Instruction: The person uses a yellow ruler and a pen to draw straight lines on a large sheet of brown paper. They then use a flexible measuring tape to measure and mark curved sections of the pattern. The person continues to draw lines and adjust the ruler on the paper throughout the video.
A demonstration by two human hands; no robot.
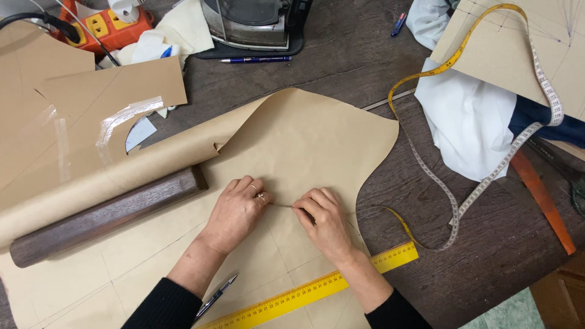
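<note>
A large sheet of brown pattern paper [304, 140] with faint drawn lines lies across the dark wooden table [487, 244]. My left hand [237, 210], with a ring on one finger, presses down on the paper with curled fingers. Just to its right, my right hand [323, 219] also rests on the paper with fingers bent. Between the two hands I pinch a thin thread or fold line [281, 205] stretched a short way. A pen [216, 297] lies under my left forearm. A yellow ruler [317, 291] lies diagonally beneath my wrists.
A dark wooden block [109, 216] weighs down the rolled paper at left. A yellow-and-white tape measure [463, 201] loops at right over white cloth [469, 122] and cardboard [518, 49]. An iron [250, 24], blue pen [256, 60], orange power strip [113, 27] sit at the back.
</note>
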